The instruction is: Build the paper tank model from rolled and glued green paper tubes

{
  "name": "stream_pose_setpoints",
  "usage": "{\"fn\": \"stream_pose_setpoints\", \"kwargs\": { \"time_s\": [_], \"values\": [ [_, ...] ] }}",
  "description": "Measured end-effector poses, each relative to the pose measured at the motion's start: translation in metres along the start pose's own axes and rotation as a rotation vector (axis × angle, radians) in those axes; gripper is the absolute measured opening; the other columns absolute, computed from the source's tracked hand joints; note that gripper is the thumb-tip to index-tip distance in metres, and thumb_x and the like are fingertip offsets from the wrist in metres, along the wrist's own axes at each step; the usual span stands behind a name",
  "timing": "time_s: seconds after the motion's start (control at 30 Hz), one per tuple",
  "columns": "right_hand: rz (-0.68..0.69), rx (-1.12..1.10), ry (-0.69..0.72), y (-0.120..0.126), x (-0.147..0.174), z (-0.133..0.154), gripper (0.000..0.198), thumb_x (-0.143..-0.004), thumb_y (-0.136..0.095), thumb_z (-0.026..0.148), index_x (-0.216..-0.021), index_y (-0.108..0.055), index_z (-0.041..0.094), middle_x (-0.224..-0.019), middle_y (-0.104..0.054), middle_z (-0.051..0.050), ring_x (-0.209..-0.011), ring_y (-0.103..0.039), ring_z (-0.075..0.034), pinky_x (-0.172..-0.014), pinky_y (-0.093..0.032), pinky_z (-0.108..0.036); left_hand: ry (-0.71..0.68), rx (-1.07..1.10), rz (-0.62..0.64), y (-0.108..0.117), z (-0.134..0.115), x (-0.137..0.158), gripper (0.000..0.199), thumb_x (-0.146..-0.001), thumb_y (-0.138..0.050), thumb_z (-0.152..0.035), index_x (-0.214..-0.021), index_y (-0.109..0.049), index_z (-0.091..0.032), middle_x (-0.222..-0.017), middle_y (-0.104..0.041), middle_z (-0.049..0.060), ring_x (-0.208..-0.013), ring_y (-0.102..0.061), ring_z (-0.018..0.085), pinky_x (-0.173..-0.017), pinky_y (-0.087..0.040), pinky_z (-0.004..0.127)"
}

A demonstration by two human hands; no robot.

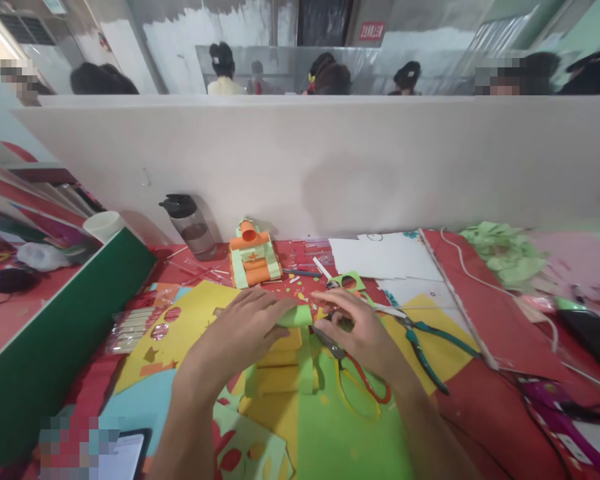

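Note:
My left hand (245,327) is closed on a small light-green paper roll (299,315), thumb and fingers at its left part. Just right of the roll, my right hand (353,327) has its fingers apart, the index stretched toward the roll's end. Below the roll lies a paper piece with yellow rolled strips (279,379) and green side bands. Scissors (363,387) with yellow and orange-red handles lie under my right hand, partly hidden by it. A green sheet (357,433) covers the table nearest me.
Teal-handled pliers (423,343) lie right, on yellow paper. An orange-and-green paper model (255,260) and a water bottle (193,230) stand at the back by a white partition (260,153). A green board (65,333) edges the left. People sit beyond the partition.

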State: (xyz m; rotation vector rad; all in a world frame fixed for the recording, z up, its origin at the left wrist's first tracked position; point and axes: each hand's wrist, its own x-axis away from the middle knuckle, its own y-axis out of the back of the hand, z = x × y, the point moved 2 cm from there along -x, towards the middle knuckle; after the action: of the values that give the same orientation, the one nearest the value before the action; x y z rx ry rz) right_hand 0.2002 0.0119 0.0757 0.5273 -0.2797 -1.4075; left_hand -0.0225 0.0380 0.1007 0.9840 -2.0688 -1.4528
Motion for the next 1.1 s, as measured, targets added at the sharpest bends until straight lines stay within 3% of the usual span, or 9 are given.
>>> {"fn": "stream_pose_setpoints", "kwargs": {
  "time_s": [0.23,0.4,0.57,0.7,0.83,0.97,1.1],
  "values": [
    [0.065,-0.09,0.03,-0.014,-0.009,-0.004,0.034,-0.085,-0.07,0.042,-0.115,-0.07,0.025,-0.116,-0.068,-0.007,-0.088,-0.065,-0.02,-0.08,-0.053,-0.032,-0.041,0.005,-0.008,0.004,0.002,0.0,0.037,-0.092,-0.06,-0.029,-0.129,-0.06,-0.028,-0.115,-0.069,0.006,-0.114,-0.06,0.027,-0.102,-0.041,0.042],
    [0.153,-0.219,-0.03,-0.016,-0.014,-0.01,0.034,-0.084,-0.07,0.041,-0.111,-0.07,0.021,-0.11,-0.072,-0.007,-0.092,-0.067,-0.021,-0.082,-0.053,-0.032,-0.026,0.128,0.032,0.013,0.004,0.001,0.037,-0.092,-0.058,-0.038,-0.129,-0.061,-0.029,-0.11,-0.071,0.006,-0.103,-0.063,0.027,-0.089,-0.046,0.037],
    [0.111,-0.323,-0.133,-0.016,-0.017,-0.022,0.036,-0.081,-0.071,0.047,-0.102,-0.072,0.018,-0.1,-0.072,-0.007,-0.085,-0.067,-0.019,-0.074,-0.053,-0.029,0.127,0.333,0.037,0.022,0.02,0.012,0.048,-0.094,-0.048,-0.053,-0.134,-0.058,-0.029,-0.126,-0.067,0.006,-0.113,-0.062,0.027,-0.091,-0.047,0.035],
    [0.063,-0.387,-0.148,-0.018,-0.015,-0.031,0.037,-0.08,-0.071,0.051,-0.095,-0.073,0.018,-0.086,-0.069,-0.004,-0.072,-0.063,-0.014,-0.067,-0.052,-0.026,0.239,0.432,-0.027,0.019,0.039,0.023,0.047,-0.089,-0.052,-0.056,-0.123,-0.066,-0.027,-0.117,-0.071,0.006,-0.098,-0.066,0.025,-0.08,-0.05,0.031],
    [0.013,-0.398,-0.149,-0.018,-0.014,-0.032,0.039,-0.079,-0.07,0.052,-0.094,-0.073,0.016,-0.079,-0.067,-0.003,-0.071,-0.061,-0.014,-0.062,-0.05,-0.024,0.313,0.537,0.011,0.008,0.044,0.032,0.049,-0.086,-0.055,-0.059,-0.119,-0.069,-0.024,-0.106,-0.071,0.007,-0.072,-0.066,0.019,-0.058,-0.048,0.026],
    [-0.004,-0.38,-0.148,-0.019,-0.012,-0.027,0.036,-0.08,-0.071,0.049,-0.097,-0.073,0.017,-0.085,-0.07,-0.005,-0.077,-0.065,-0.016,-0.066,-0.053,-0.026,0.385,0.575,-0.017,0.001,0.034,0.036,0.052,-0.084,-0.056,-0.06,-0.12,-0.068,-0.024,-0.106,-0.071,0.007,-0.072,-0.063,0.018,-0.052,-0.046,0.024],
    [0.003,-0.353,-0.09,-0.02,-0.009,-0.023,0.034,-0.079,-0.072,0.046,-0.099,-0.073,0.019,-0.1,-0.073,-0.008,-0.091,-0.069,-0.021,-0.075,-0.056,-0.03,0.388,0.646,-0.109,-0.005,0.026,0.038,0.05,-0.084,-0.059,-0.058,-0.115,-0.07,-0.019,-0.105,-0.072,0.008,-0.079,-0.064,0.02,-0.064,-0.05,0.028]
  ]
}}
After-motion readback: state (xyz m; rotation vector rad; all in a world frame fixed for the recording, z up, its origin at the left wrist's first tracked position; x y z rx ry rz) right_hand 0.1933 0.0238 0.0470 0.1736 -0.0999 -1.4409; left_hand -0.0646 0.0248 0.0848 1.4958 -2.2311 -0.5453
